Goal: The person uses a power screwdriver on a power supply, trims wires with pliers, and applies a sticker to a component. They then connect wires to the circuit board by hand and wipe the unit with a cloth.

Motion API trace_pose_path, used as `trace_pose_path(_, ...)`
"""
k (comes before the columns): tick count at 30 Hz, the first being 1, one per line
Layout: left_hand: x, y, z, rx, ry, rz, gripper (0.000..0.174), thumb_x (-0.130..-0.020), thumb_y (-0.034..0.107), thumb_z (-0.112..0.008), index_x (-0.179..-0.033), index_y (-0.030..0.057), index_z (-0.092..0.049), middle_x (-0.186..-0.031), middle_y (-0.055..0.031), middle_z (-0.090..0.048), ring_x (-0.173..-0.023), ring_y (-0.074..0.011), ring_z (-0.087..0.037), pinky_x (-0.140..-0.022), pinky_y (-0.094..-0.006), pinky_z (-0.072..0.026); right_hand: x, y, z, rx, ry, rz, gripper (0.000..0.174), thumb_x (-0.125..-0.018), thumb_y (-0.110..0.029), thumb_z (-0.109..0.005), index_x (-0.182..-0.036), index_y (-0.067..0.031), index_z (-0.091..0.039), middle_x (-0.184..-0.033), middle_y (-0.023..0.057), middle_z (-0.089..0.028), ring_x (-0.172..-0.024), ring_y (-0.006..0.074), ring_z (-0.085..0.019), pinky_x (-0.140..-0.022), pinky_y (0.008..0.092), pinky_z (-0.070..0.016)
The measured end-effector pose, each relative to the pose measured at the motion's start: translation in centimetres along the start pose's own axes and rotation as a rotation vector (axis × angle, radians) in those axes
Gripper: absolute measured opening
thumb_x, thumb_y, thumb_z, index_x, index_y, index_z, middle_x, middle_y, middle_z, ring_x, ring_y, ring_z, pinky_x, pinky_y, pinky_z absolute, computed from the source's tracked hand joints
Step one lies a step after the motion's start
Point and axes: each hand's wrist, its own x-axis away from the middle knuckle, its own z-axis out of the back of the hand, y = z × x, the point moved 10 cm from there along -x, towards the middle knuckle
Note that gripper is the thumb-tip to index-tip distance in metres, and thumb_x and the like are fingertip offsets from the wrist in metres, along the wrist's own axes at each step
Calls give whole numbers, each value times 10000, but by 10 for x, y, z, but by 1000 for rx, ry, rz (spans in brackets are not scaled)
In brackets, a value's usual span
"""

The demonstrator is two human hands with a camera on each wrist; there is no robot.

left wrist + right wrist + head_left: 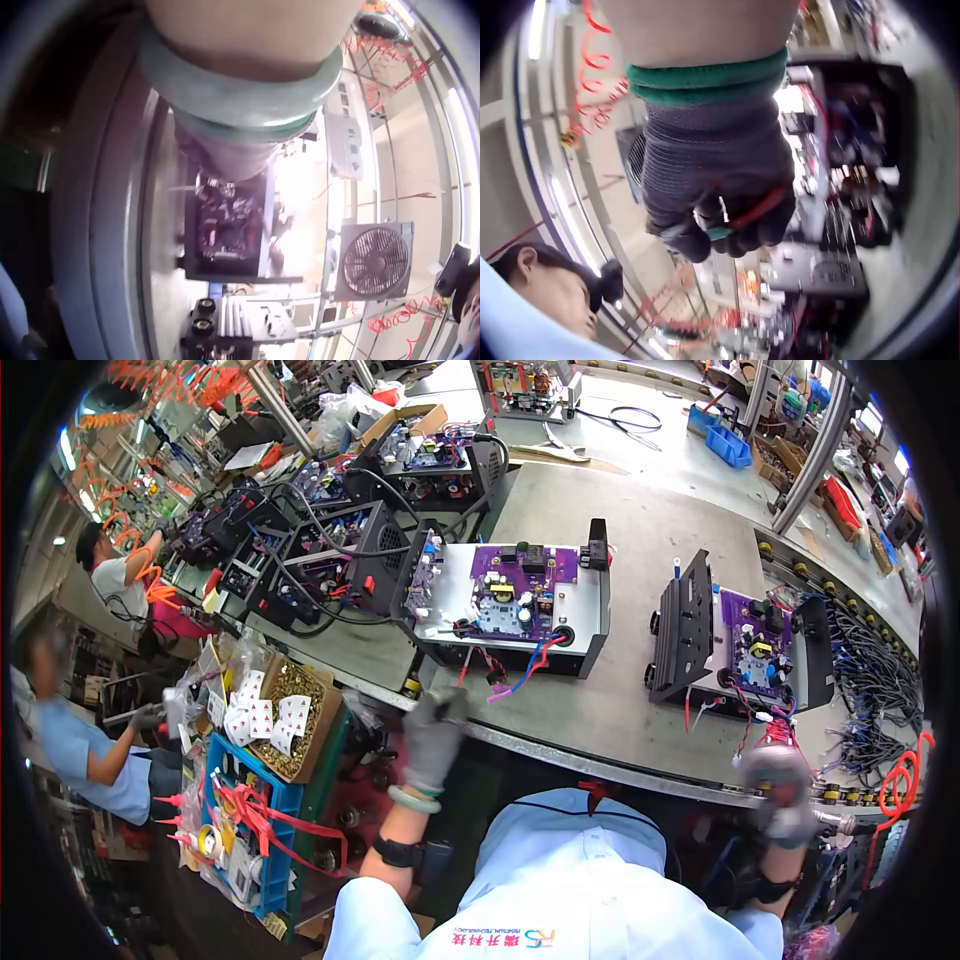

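My gloved left hand [435, 745] is over the table's front edge, fingers loosely bent, with no held thing showing; a pale green bangle [240, 97] circles its wrist. Ahead of it stands an open machine chassis [585, 625] with a purple circuit board [520, 585] and loose red, blue and pink-tipped wires [525, 672]. My gloved right hand [780, 785], blurred in the head view, is in front of a second open chassis [684, 635]. In the right wrist view its fingers curl round a red-and-green object [761, 208], mostly hidden, whose kind I cannot tell.
A cable bundle [875, 705] lies at the right, near a coiled orange hose [903, 785]. More chassis [345, 555] with black cables crowd the back left. At the left are a carton of small brass-coloured parts [318, 710] and a blue crate [270, 865]. Two people work further left.
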Motion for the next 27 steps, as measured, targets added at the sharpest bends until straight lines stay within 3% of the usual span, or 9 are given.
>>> trace_pose_path(1, 11, 11, -19, -87, -31, -136, 229, -861, 106, -741, -1065, 17, -693, -899, -113, -706, -750, -241, -664, -700, -343, -520, -22, 21, -44, 126, -130, -83, 630, -785, -402, -829, -1233, 2, -649, -1145, 154, -698, -984, 231, -698, -825, 334, -553)
trace_pose_path(3, 13, 40, -41, -321, 25, -179, 180, -851, 111, -742, -1005, 27, -702, -874, -126, -686, -747, -286, -658, -697, -371, -522, -57, 79, -109, 313, -243, -443, 545, -760, -148, -753, -1277, -32, -626, -1073, 152, -689, -953, 268, -693, -844, 375, -542)
trace_pose_path(4, 13, 54, -44, -561, 81, -226, 134, -842, 115, -742, -946, 37, -712, -850, -138, -666, -743, -331, -652, -693, -398, -524, -75, 102, -127, 499, -250, -372, 507, -757, -149, -749, -1238, -38, -635, -1050, 162, -680, -949, 302, -685, -833, 400, -543)
trace_pose_path(7, 4, 27, -46, -472, 119, -224, 139, -811, 149, -765, -866, 36, -705, -839, -145, -644, -759, -383, -631, -683, -444, -511, -122, 151, -160, 1109, -305, -308, 413, -750, -178, -730, -1129, -38, -642, -1032, 192, -653, -960, 383, -656, -811, 464, -539)
trace_pose_path(10, 0, 16, -40, -361, -17, -105, 164, -819, 156, -772, -874, 14, -712, -853, -151, -663, -762, -357, -647, -678, -420, -503, -151, 164, -173, 1197, -247, -340, 396, -772, -255, -709, -1094, -34, -641, -1058, 195, -652, -979, 391, -653, -818, 469, -533)
trace_pose_path(17, 0, -4, -42, -60, -111, 126, 161, -868, 134, -736, -911, -20, -717, -792, -118, -667, -691, -187, -622, -641, -352, -484, -169, 167, -197, 1166, -273, -296, 337, -783, -239, -657, -1036, -17, -652, -1039, 213, -648, -980, 412, -645, -866, 475, -517)
trace_pose_path(19, 3, -8, -45, 59, -128, 207, 142, -890, 107, -706, -946, -23, -709, -774, -59, -644, -697, -115, -577, -623, -321, -469, -168, 169, -196, 901, -299, -438, 320, -799, -239, -652, -1033, -22, -657, -1005, 223, -668, -969, 392, -661, -851, 480, -512)
trace_pose_path(23, 7, -4, -48, 220, -201, 162, 56, -923, 66, -670, -959, 24, -680, -780, 19, -614, -714, -68, -517, -621, -271, -425, -132, 184, -188, 737, -254, -647, 303, -817, -242, -641, -1026, -22, -650, -965, 225, -677, -965, 376, -670, -824, 470, -512)
trace_pose_path(27, 25, 10, -58, 197, -255, 184, 87, -942, 85, -683, -910, 7, -661, -791, 1, -625, -719, -75, -568, -615, -260, -457, -77, 139, -126, 707, -97, -562, 303, -824, -226, -643, -1064, -40, -641, -922, 230, -670, -892, 422, -667, -789, 478, -521)
